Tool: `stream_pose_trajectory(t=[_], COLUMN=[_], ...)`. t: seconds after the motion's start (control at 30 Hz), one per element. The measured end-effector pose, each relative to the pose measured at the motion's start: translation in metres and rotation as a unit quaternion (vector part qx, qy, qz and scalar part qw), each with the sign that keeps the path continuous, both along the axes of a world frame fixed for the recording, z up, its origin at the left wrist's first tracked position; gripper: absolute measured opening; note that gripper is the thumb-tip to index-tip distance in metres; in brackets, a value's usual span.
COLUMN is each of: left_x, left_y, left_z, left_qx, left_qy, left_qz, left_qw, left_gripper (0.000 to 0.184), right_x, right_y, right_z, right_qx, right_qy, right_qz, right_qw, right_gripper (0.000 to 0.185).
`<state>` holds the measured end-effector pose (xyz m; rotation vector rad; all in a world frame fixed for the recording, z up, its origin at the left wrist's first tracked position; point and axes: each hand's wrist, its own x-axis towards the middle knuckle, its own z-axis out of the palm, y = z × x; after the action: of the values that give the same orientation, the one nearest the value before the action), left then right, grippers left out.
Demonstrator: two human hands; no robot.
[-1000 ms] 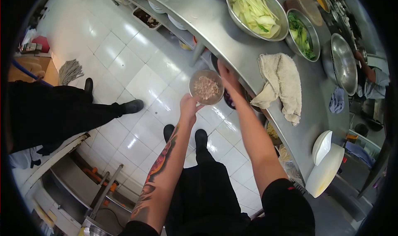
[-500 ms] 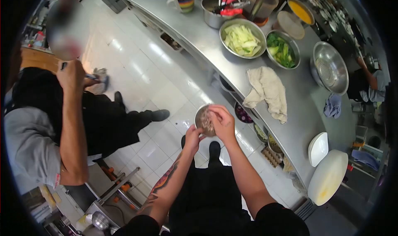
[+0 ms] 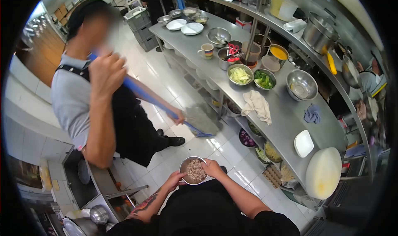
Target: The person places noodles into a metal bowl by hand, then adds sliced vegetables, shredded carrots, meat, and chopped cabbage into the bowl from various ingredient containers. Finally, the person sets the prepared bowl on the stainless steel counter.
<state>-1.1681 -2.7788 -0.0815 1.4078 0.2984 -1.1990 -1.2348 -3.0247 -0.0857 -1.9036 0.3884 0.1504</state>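
Note:
A metal bowl [image 3: 183, 166] is held out in front of my waist, with small pinkish-brown chopped pieces [image 3: 195, 170] inside. On its left side, my left hand [image 3: 175, 181] grips the wall, the thumb near the rim. My right hand [image 3: 212, 169] is closed on the opposite rim, its fingertips partly hidden. What the chopped food is, I cannot make out.
To the left a person [image 3: 120, 116] holds a blue-handled mop [image 3: 201, 120] over the tiled floor. A steel counter [image 3: 286, 134] on the right carries a cream cloth [image 3: 256, 105], bowls of cut greens [image 3: 240, 75], a metal bowl [image 3: 302, 84] and a white board [image 3: 323, 174].
My view has tilted up. My right hand has gone from fingers inside the bowl to its right rim. The other person's mop has come into view, blurred by motion.

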Motion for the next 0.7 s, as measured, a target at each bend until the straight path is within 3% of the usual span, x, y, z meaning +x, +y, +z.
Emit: stream_pose_trajectory(t=[0.07,0.13,0.17,0.2,0.3,0.4,0.53,0.63,0.7], left_x=[0.003,0.009,0.008,0.009,0.007,0.001,-0.004,-0.004,-0.004], left_y=[0.047,0.09,0.112,0.139,0.215,0.273,0.337,0.375,0.396], left_z=[-0.013,0.001,0.015,0.015,0.033,0.05,0.04,0.057,0.057], left_qx=[0.0,-0.01,-0.001,-0.019,-0.012,-0.006,0.043,0.141,0.152], left_qy=[-0.018,-0.099,-0.123,-0.137,-0.155,-0.181,-0.232,-0.335,-0.343], left_qz=[-0.016,0.007,0.032,0.066,0.172,0.3,0.378,0.342,0.349], left_qw=[1.0,0.995,0.992,0.988,0.973,0.936,0.895,0.867,0.859], left_gripper=[0.034,0.03,0.031,0.031,0.029,0.022,0.016,0.025,0.026], right_x=[0.0,0.012,0.019,0.025,0.04,0.05,0.055,0.059,0.068], right_y=[0.042,0.087,0.113,0.14,0.222,0.297,0.363,0.395,0.412], right_z=[-0.007,0.02,0.016,0.022,0.023,0.04,0.071,0.087,0.093], right_qx=[-0.008,0.058,0.07,0.063,0.177,0.291,0.267,0.24,0.215], right_qy=[-0.044,0.06,0.049,0.054,0.028,0.078,0.137,0.171,0.18], right_qz=[0.009,0.022,0.022,0.045,0.057,0.075,0.157,0.206,0.236], right_qw=[0.999,0.996,0.996,0.996,0.982,0.951,0.941,0.933,0.931], right_gripper=[0.029,0.029,0.03,0.03,0.032,0.037,0.042,0.047,0.047])
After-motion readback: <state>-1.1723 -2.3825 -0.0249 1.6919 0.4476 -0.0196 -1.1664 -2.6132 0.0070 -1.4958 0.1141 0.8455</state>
